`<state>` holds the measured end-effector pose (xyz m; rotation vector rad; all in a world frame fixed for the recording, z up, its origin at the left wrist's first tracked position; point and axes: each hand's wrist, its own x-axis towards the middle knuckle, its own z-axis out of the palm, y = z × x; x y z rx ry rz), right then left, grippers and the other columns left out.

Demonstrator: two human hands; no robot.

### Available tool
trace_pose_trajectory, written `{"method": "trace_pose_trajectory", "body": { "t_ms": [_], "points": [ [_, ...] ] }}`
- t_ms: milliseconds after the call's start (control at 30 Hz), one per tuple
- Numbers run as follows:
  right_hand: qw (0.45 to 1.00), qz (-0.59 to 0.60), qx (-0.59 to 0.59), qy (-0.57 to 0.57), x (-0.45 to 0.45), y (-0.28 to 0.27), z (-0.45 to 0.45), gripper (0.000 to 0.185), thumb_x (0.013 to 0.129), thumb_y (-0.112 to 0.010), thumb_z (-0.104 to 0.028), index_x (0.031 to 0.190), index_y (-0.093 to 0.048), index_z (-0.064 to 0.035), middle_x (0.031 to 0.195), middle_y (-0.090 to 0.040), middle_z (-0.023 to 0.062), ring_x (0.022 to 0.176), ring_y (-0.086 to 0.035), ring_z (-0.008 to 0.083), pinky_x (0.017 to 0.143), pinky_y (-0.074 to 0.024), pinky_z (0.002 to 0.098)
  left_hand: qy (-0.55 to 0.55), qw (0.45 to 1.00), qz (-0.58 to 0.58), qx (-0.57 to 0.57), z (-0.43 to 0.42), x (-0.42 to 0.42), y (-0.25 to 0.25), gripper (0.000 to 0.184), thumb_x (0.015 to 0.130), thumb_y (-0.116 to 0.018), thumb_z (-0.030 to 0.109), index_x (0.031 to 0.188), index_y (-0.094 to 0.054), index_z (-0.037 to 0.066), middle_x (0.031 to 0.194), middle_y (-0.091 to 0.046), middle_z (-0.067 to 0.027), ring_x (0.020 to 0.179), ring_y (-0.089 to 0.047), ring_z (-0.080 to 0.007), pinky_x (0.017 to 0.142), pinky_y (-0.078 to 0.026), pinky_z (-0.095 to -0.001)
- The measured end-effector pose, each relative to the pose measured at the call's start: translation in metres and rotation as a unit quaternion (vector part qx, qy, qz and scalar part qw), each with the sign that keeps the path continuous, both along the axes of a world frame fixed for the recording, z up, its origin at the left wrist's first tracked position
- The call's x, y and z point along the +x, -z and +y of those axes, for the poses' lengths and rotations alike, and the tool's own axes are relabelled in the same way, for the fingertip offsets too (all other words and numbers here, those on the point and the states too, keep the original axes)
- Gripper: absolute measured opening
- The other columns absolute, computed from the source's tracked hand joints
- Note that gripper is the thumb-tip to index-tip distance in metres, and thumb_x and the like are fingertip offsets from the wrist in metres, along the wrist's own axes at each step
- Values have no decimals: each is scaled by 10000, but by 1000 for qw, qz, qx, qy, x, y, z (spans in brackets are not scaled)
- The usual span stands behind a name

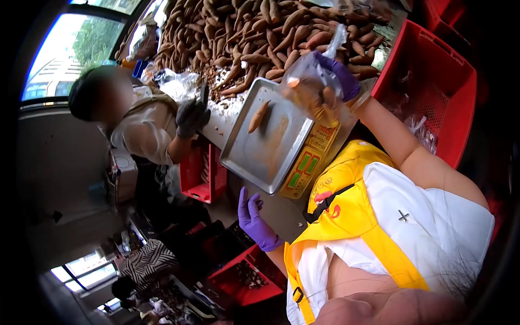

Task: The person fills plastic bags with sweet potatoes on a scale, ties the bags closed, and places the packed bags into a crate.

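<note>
My right hand, in a purple glove, grips a clear plastic bag with several sweet potatoes inside. The bag hangs over the edge of a digital scale, near its yellow keypad. One sweet potato lies on the scale's metal tray. Close to the tray's near corner, my left hand, also in a purple glove, is empty with its fingers apart and partly bent.
A big heap of sweet potatoes covers the worktable behind the scale. Red crates stand at the right and below the table. Opposite, a co-worker's grey-gloved hand is at the table edge by a dark upright object. Another person is farther back.
</note>
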<state>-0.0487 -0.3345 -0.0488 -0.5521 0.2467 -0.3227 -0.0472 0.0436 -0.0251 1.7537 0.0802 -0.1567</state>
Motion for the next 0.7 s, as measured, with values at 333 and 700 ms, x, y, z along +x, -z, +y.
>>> {"method": "trace_pose_trajectory", "body": {
  "t_ms": [333,700],
  "points": [
    [861,-120,-441,222,-26,32,6,491,991,-425,-483,1218,-515,-57,1042,-629,76,946,-620,194,856,-522,325,-134,990,32,-18,89,-38,32,340,937,-512,88,1260,-604,33,960,-671,-73,803,-576,-105,757,-460,-242],
    [627,-33,-726,281,-39,10,15,532,841,-696,-233,1253,-428,-27,1035,-623,93,919,-643,229,826,-528,373,-74,997,29,-6,91,-25,39,337,947,-517,84,1271,-594,31,987,-671,-73,807,-582,-101,760,-472,-234]
  ]
}}
